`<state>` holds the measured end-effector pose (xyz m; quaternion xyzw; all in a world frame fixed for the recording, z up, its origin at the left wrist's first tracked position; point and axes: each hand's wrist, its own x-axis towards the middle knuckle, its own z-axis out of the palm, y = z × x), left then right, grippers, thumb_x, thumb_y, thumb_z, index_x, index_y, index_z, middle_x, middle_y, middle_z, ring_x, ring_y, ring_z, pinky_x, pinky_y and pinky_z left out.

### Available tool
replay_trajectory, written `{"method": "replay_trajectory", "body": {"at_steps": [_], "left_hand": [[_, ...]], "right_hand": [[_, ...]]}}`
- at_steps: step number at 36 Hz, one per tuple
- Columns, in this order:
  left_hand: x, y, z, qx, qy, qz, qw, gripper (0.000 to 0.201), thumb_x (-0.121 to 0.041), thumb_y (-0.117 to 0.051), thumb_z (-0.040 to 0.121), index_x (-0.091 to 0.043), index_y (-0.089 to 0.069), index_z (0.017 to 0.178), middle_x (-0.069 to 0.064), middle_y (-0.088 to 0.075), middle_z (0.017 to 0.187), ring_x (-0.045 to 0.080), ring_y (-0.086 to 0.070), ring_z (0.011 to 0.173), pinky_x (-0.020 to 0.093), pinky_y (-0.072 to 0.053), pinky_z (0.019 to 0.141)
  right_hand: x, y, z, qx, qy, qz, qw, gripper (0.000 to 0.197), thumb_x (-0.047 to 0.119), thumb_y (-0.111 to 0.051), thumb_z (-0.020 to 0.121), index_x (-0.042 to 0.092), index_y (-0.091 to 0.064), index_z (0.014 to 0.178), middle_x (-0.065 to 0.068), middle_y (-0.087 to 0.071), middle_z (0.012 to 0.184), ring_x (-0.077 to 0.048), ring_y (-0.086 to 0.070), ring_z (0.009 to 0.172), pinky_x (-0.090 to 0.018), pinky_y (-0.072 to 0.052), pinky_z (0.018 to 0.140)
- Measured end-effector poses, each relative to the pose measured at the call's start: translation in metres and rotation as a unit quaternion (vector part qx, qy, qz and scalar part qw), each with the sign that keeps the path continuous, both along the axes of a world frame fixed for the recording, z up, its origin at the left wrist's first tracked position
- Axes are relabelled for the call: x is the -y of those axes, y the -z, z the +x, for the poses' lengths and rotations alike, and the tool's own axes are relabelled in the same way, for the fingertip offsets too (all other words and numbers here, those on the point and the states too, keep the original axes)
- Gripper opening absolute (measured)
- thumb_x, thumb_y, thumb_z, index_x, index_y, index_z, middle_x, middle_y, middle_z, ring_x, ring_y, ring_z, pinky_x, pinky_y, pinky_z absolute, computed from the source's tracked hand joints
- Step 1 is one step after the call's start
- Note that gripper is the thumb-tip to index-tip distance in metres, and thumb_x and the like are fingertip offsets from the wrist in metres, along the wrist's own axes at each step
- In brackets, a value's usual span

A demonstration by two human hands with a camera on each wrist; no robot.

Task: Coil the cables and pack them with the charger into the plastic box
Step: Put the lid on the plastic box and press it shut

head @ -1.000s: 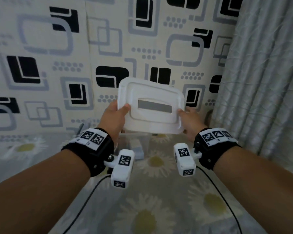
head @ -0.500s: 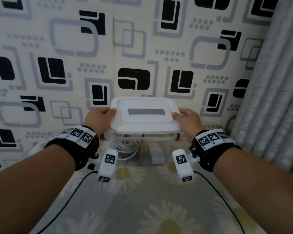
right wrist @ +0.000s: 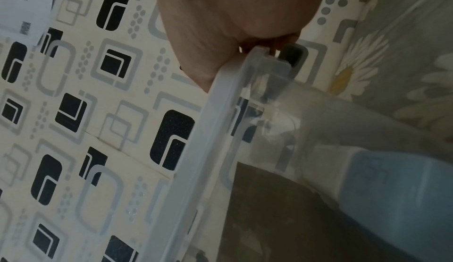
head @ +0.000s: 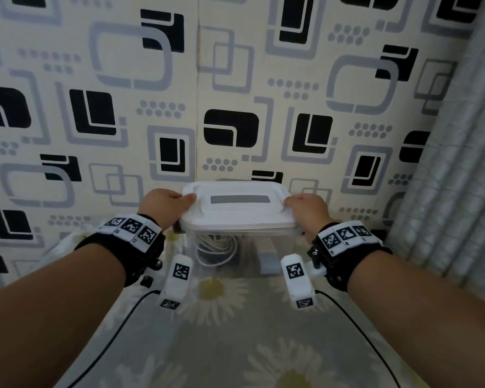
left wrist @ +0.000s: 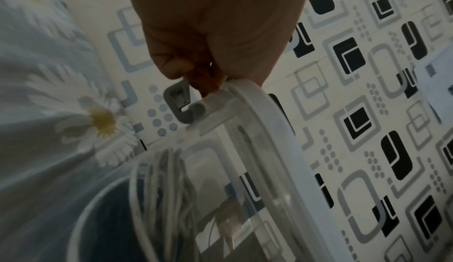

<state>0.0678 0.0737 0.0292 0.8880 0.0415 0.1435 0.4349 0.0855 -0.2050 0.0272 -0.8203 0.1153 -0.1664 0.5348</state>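
A patterned wall [head: 235, 79] of black and grey rounded squares fills the upper two thirds of the head view, a grey curtain [head: 459, 163] runs down the right edge, and a daisy-print cloth [head: 235, 345] covers the lower part. At centre frame, on the cloth and close to the wall, stands the clear box [head: 244, 253] with its white lid [head: 238, 205] lying flat on the rim. The left hand [head: 165, 204] grips the lid's left end, thumb on top and fingers curled under the edge beside a grey latch [left wrist: 180, 103], as the left wrist view shows. The right hand [head: 308, 211] clamps the right end the same way, its fingers tucked under the rim near the other latch [right wrist: 293, 55]. Through the clear wall the coiled cables [head: 216, 247] sit in the left part of the box and the pale blue-grey charger [head: 269, 261] in the right part. Judging by this, the coiling and packing look done and the lid is placed; what seems left is pressing it home and closing the latches, which appear to hang loose, though blur makes that uncertain. No brand or writing can be read: the lid bears only a plain grey strip [head: 240, 199], and faint marks on the charger in the right wrist view are too blurred to make out.
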Motion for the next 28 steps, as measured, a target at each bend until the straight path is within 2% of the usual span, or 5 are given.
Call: {"method": "replay_trajectory", "body": {"at_steps": [11,15,20,25,28], "left_hand": [[0.0003,-0.0020,0.0052,-0.045,-0.002,0.087,0.995,0.048,-0.044,-0.052,0.094,-0.007,-0.065,0.065,0.009,-0.063,0.058,0.022,-0.054,0.060,0.029,-0.043,0.064],[0.0003,-0.0033,0.0061,-0.054,-0.002,0.102,0.993,0.052,-0.044,-0.054,0.092,-0.006,-0.059,0.057,0.010,-0.063,0.059,0.023,-0.054,0.059,0.031,-0.045,0.068],[0.0028,-0.0050,0.0070,-0.070,-0.002,0.144,0.987,0.056,-0.048,-0.051,0.093,-0.003,-0.056,0.061,0.014,-0.062,0.066,0.026,-0.056,0.067,0.034,-0.046,0.075],[0.0039,-0.0057,0.0054,-0.071,-0.003,0.153,0.986,0.055,-0.046,-0.050,0.095,0.000,-0.061,0.067,0.014,-0.064,0.068,0.027,-0.057,0.068,0.034,-0.046,0.075],[0.0027,-0.0037,0.0052,-0.052,0.011,0.132,0.990,0.043,-0.044,-0.054,0.094,-0.005,-0.072,0.092,0.008,-0.066,0.074,0.027,-0.060,0.076,0.033,-0.048,0.079]], "right_hand": [[0.0026,0.0004,-0.0003,-0.035,-0.019,-0.045,0.998,0.033,0.015,-0.056,0.083,-0.016,-0.062,0.093,-0.015,-0.055,0.080,-0.027,-0.053,0.076,-0.037,-0.045,0.067],[0.0029,-0.0037,-0.0024,-0.060,-0.025,-0.078,0.995,0.019,0.015,-0.054,0.087,-0.002,-0.063,0.087,-0.015,-0.057,0.084,-0.029,-0.057,0.084,-0.045,-0.053,0.080],[0.0067,-0.0029,-0.0029,-0.043,-0.040,-0.078,0.995,0.040,0.012,-0.053,0.089,0.013,-0.059,0.129,-0.008,-0.057,0.130,-0.029,-0.056,0.114,-0.044,-0.050,0.097],[0.0064,-0.0034,-0.0057,-0.035,-0.048,-0.079,0.995,0.036,0.012,-0.053,0.091,0.015,-0.061,0.126,-0.007,-0.058,0.129,-0.026,-0.058,0.108,-0.036,-0.053,0.084],[0.0061,-0.0034,-0.0067,-0.036,-0.050,-0.084,0.995,0.038,0.011,-0.052,0.091,0.014,-0.060,0.128,-0.006,-0.058,0.128,-0.023,-0.056,0.099,-0.031,-0.051,0.070]]}}
